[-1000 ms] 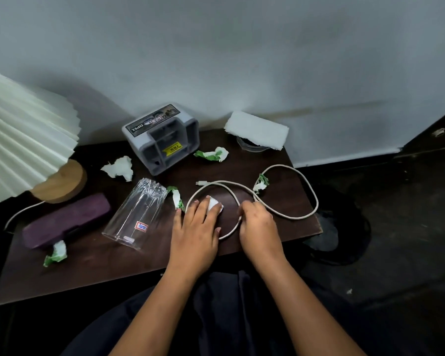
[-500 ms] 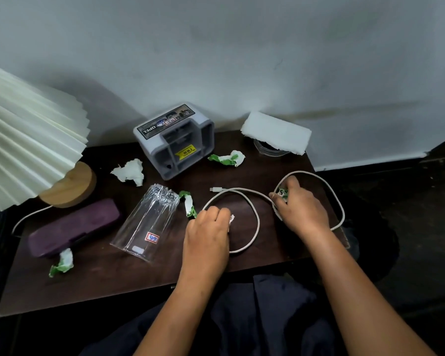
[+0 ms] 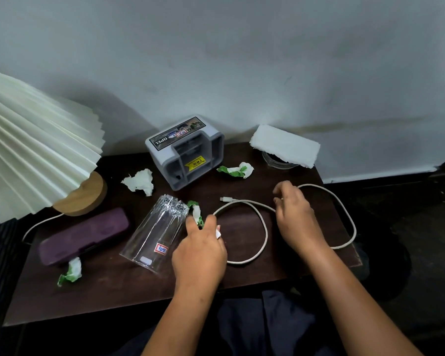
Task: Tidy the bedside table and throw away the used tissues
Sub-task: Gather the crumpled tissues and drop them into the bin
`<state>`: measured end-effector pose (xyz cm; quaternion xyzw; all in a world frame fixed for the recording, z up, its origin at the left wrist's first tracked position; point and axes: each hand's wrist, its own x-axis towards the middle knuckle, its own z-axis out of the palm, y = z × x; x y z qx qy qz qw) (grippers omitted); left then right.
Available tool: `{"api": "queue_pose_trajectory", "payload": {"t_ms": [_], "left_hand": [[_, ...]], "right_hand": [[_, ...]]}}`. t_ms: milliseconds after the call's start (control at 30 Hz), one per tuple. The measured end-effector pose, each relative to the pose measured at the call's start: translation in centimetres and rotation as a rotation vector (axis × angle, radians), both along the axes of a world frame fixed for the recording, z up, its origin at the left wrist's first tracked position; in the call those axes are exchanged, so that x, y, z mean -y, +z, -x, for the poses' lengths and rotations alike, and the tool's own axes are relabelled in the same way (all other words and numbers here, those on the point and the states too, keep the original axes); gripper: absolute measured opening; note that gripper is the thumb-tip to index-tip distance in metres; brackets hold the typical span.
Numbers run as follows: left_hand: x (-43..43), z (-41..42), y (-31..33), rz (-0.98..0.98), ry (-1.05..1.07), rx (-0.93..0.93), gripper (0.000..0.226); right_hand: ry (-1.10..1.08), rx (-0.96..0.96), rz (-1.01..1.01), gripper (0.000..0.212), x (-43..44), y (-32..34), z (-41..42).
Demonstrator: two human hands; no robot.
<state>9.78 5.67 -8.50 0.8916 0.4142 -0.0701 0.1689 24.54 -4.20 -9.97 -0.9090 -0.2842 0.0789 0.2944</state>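
Since 0.5 s ago: left hand (image 3: pixel 199 249) shifted toward glass (image 3: pixel 156 233), fingertips now pinching green-white tissue (image 3: pixel 196 212) near table (image 3: pixel 108 281) centre. Right hand (image 3: pixel 294 214) lifted off cable (image 3: pixel 262 222), fingers loosely curled, blurred; contents cannot tell.

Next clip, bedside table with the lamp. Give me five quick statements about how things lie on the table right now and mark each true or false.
1. The clear glass stands upright. False: it lies on its side.
2. A purple case lies in front of the lamp base. True.
3. The white cable is coiled up neatly. False: it sprawls in loose loops across the table.
4. A crumpled tissue lies by the near end of the purple case. True.
5. The grey box sits at the table's front edge. False: it sits at the back, near the wall.
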Motion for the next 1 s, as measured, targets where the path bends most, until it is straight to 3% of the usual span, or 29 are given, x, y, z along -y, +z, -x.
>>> {"api": "queue_pose_trajectory", "payload": {"t_ms": [300, 633, 767, 867, 933, 1000], "left_hand": [[-0.1, -0.4, -0.2, -0.081, 0.005, 0.209, 0.027], [-1.5, -0.7, 0.7, -0.111, 0.007, 0.637, 0.031], [-3.0, 0.3, 0.7, -0.116, 0.004, 0.764, 0.021], [-3.8, 1.5, 1.6, -0.073, 0.078, 0.919, 0.017], [-4.9, 2.2, 2.5, 0.093, 0.233, 1.069, 0.025], [-6.6, 3.1, 3.3, 0.314, 0.402, 1.203, 0.028]], "right_hand": [[0.201, 0.12, 0.137, 0.064, -2.8, -0.3, 0.1], [0.306, 0.122, 0.525, 0.072, -5.7, -0.3, -0.9], [0.26, 0.129, 0.292, 0.061, -5.9, -1.0, -1.0], [0.152, 0.101, -0.053, 0.027, -6.5, -0.9, -0.8], [0.101, 0.041, -0.227, 0.014, -7.1, -0.3, -0.2], [0.041, -0.014, -0.326, 0.023, -7.6, 0.5, 0.6]]}}
